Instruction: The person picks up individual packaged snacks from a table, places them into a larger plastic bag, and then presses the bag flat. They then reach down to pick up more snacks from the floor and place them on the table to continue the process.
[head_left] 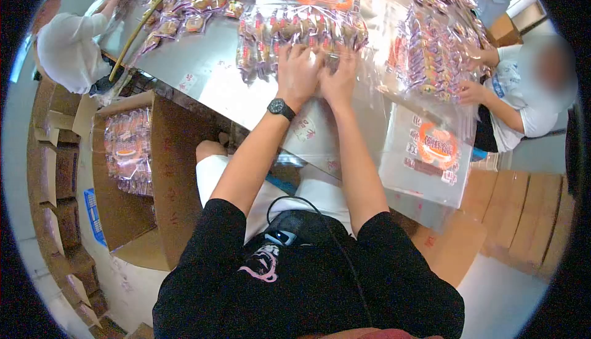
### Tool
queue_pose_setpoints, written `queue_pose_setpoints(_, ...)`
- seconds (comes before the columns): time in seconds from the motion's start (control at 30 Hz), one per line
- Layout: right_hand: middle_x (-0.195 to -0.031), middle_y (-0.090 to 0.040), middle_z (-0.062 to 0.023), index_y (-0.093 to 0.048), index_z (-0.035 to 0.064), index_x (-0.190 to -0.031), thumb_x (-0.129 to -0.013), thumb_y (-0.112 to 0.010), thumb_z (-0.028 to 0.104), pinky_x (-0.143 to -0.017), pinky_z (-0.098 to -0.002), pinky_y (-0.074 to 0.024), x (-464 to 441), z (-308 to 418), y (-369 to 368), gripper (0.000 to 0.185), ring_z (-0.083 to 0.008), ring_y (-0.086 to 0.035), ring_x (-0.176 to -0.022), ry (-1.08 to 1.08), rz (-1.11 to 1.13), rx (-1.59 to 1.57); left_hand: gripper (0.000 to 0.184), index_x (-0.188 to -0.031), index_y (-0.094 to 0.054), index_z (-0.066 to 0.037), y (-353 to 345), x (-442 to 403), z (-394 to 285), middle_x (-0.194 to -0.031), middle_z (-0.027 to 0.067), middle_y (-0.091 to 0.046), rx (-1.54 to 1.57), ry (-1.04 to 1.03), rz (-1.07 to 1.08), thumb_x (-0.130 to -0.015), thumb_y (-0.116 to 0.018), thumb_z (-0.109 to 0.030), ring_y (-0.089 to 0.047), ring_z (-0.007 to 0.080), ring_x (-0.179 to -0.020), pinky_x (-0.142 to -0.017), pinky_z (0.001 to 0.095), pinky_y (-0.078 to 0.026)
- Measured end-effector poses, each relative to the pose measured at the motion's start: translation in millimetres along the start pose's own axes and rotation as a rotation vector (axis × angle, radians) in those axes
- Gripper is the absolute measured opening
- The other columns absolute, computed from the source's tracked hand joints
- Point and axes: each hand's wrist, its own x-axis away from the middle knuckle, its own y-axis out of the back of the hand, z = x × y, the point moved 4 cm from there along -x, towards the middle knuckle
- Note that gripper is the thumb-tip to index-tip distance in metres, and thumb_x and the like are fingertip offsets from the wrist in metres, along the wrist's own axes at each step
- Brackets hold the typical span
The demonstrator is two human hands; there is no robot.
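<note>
In front of me on the metal table lies a large clear plastic bag [308,25] with orange and dark printing, filled with rows of small wrapped snack packets. My left hand [298,73], with a black watch on its wrist, is closed at the bag's near edge, its fingers curled over the plastic. Close beside it, my right hand [338,79] is closed on the same edge, thumb towards the left hand. The clear film under the fingers is partly hidden. To the right hangs a stack of flat printed plastic bags [434,148] over the table edge.
Loose wrapped packets [197,6] cover the table's far side, beside a long stick [144,22]. An open carton [169,179] at left holds a filled bag. Co-workers [71,52] stand left and right; one handles packets [428,56]. More cartons [514,209] stand right.
</note>
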Motion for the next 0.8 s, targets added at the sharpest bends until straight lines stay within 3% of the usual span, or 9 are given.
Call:
queue_pose_setpoints(0.07, -0.149, -0.044, -0.0321, -0.051, 0.0081, -0.146, -0.085, -0.071, 0.012, -0.120, -0.0546, -0.0327, -1, 2, 1, 0.064, -0.0516, -0.039, -0.141, 0.041, 0.013, -0.008, 0.032, -0.117, -0.072, -0.011, -4, 4, 1, -0.121, 0.0071, -0.073, 0.044, 0.069, 0.051, -0.086, -0.065, -0.014, -0.063, 0.0257, -0.120, -0.112, 0.0547, -0.037)
queue_pose_setpoints(0.17, -0.146, -0.048, -0.0312, -0.056, 0.0082, -0.141, -0.083, -0.075, 0.012, -0.118, -0.0542, -0.0337, 6, -5, 4, 0.061, -0.0495, -0.041, -0.141, 0.057, -0.018, 0.001, 0.033, -0.120, -0.072, -0.012, 5, 10, 3, -0.135, 0.0103, -0.067, -0.223, 0.097, 0.024, -0.088, -0.063, -0.014, -0.059, 0.0272, -0.129, -0.117, 0.0568, -0.033)
queue_pose_setpoints(0.2, -0.145, -0.050, -0.0307, -0.058, 0.0080, -0.140, -0.083, -0.076, 0.013, -0.118, -0.0541, -0.0343, 7, -10, 3, 0.060, -0.0488, -0.042, -0.141, 0.055, -0.045, 0.001, 0.035, -0.123, -0.070, -0.010, 13, 11, 2, -0.142, 0.0112, -0.062, -0.321, 0.121, 0.200, -0.090, -0.062, -0.016, -0.054, 0.0301, -0.134, -0.120, 0.0592, -0.027)
queue_pose_setpoints(0.33, -0.136, -0.059, -0.0264, -0.063, 0.0040, -0.131, -0.086, -0.078, 0.017, -0.111, -0.0515, -0.0416, 4, -21, -2, 0.048, -0.0458, -0.050, -0.134, 0.009, -0.092, -0.113, 0.040, -0.124, -0.069, -0.012, 16, 24, 11, -0.140, 0.0098, -0.063, -0.326, 0.143, 0.037, -0.086, -0.071, -0.022, -0.054, 0.0298, -0.134, -0.119, 0.0576, -0.029)
queue_pose_setpoints(0.43, -0.133, -0.062, -0.0175, -0.062, 0.0028, -0.129, -0.090, -0.079, 0.013, -0.106, -0.0420, -0.0489, 9, -22, 5, 0.044, -0.0328, -0.060, -0.125, 0.074, -0.150, -0.117, 0.043, -0.126, -0.069, -0.013, 20, 40, 24, -0.138, 0.0091, -0.064, -0.193, 0.231, 0.038, -0.086, -0.074, -0.030, -0.055, 0.0296, -0.134, -0.118, 0.0552, -0.031)
queue_pose_setpoints(0.47, -0.134, -0.062, -0.0203, -0.062, 0.0029, -0.132, -0.088, -0.079, 0.015, -0.104, -0.0435, -0.0490, 9, -25, 6, 0.048, -0.0357, -0.058, -0.125, 0.082, -0.147, -0.161, 0.044, -0.125, -0.070, -0.011, 15, 42, 32, -0.137, 0.0075, -0.064, -0.207, 0.197, 0.007, -0.083, -0.074, -0.021, -0.053, 0.0307, -0.134, -0.117, 0.0597, -0.029)
queue_pose_setpoints(0.57, -0.135, -0.060, -0.0256, -0.058, 0.0030, -0.138, -0.086, -0.077, 0.017, -0.101, -0.0470, -0.0487, 6, -20, 5, 0.058, -0.0412, -0.055, -0.126, 0.126, -0.133, -0.189, 0.045, -0.124, -0.070, -0.011, 18, 38, 37, -0.135, 0.0071, -0.065, -0.167, 0.169, -0.023, -0.081, -0.076, -0.021, -0.053, 0.0309, -0.132, -0.114, 0.0600, -0.031)
queue_pose_setpoints(0.7, -0.136, -0.060, -0.0252, -0.051, 0.0029, -0.145, -0.088, -0.073, 0.015, -0.104, -0.0483, -0.0464, 14, -15, 7, 0.062, -0.0416, -0.056, -0.127, 0.127, -0.089, -0.054, 0.052, -0.131, -0.068, -0.018, 9, 25, 37, -0.138, 0.0088, -0.065, -0.172, 0.305, 0.067, -0.083, -0.077, -0.035, -0.055, 0.0310, -0.131, -0.118, 0.0562, -0.030)
queue_pose_setpoints(0.8, -0.127, -0.061, -0.0226, -0.052, 0.0020, -0.142, -0.088, -0.073, 0.010, -0.096, -0.0431, -0.0525, 7, -19, 9, 0.059, -0.0356, -0.062, -0.114, 0.247, -0.181, -0.018, 0.053, -0.133, -0.068, -0.017, 17, 21, 13, -0.141, 0.0102, -0.063, -0.143, 0.117, 0.038, -0.085, -0.076, -0.039, -0.053, 0.0328, -0.136, -0.121, 0.0621, -0.021)
